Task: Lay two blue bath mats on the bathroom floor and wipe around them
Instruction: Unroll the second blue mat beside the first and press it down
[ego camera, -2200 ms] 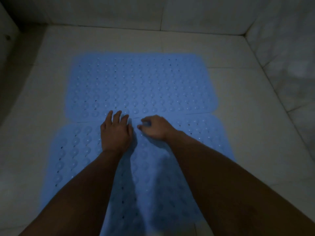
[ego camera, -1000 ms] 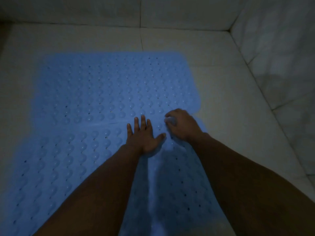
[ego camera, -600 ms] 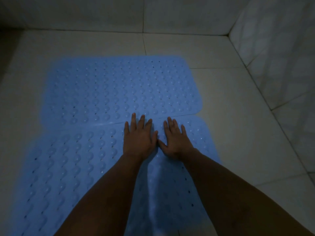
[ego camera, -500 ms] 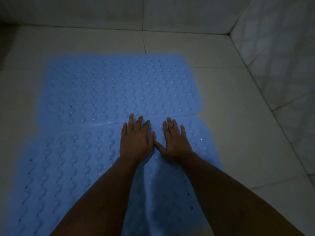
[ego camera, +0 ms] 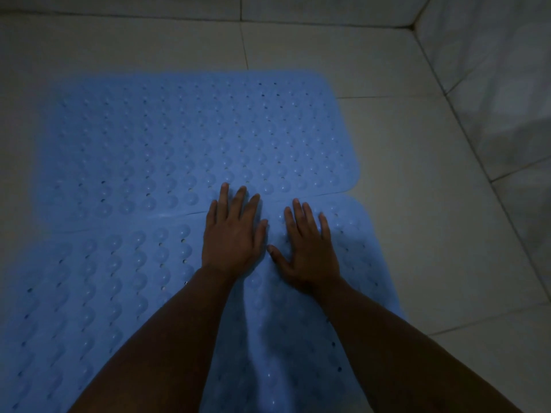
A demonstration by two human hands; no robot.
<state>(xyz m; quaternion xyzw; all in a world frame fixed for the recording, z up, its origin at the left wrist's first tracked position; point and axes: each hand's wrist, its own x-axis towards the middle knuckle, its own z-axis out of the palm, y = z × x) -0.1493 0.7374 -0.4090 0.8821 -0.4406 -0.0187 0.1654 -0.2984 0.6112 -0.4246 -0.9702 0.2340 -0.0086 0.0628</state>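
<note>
Two blue bath mats with rows of round bumps and small holes lie flat on the tiled floor. The far mat (ego camera: 185,138) spans the middle of the view. The near mat (ego camera: 89,293) lies just in front of it, their long edges meeting in a seam. My left hand (ego camera: 232,234) rests palm down at that seam, fingertips reaching onto the far mat. My right hand (ego camera: 310,245) lies flat on the near mat beside it, fingers spread. Neither hand holds anything.
Pale floor tiles (ego camera: 417,204) surround the mats on the right and at the back. A tiled wall (ego camera: 501,84) rises on the right and another runs along the back, meeting in a corner (ego camera: 414,25). The light is dim.
My right hand went from curled at the mat edge to flat with fingers spread. Both hands have shifted slightly along the seam and now press side by side.
</note>
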